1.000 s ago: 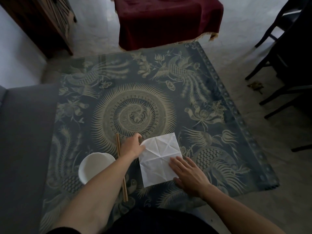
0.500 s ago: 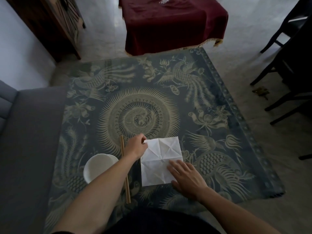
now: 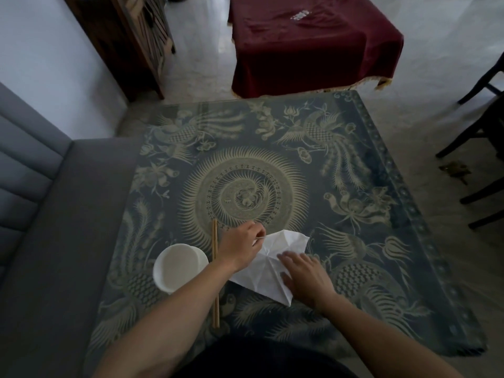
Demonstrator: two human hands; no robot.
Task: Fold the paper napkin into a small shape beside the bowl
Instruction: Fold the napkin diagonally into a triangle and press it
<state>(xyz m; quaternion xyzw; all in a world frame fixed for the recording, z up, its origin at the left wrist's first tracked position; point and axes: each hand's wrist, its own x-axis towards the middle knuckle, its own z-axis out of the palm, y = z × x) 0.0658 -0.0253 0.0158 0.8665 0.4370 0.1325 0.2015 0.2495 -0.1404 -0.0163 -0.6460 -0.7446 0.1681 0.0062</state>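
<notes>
A creased white paper napkin (image 3: 275,264) lies near the front of the patterned table (image 3: 354,186), turned so that it looks like a diamond. My left hand (image 3: 240,246) pinches its upper left corner between thumb and fingers. My right hand (image 3: 305,276) lies flat on its lower right part, fingers spread, and covers that area. A white bowl (image 3: 178,267) stands just left of my left forearm, apart from the napkin.
A pair of wooden chopsticks (image 3: 215,271) lies between bowl and napkin, partly under my left forearm. A grey sofa (image 3: 41,227) borders the table's left side. A red-draped table (image 3: 308,42) stands beyond, dark chair legs (image 3: 480,148) at the right, a wooden cabinet (image 3: 131,36) at back left.
The napkin has turned from a square lying straight to a diamond, its upper left corner drawn up by my left hand. My right hand slid further onto the paper. The camera moved in closer.
</notes>
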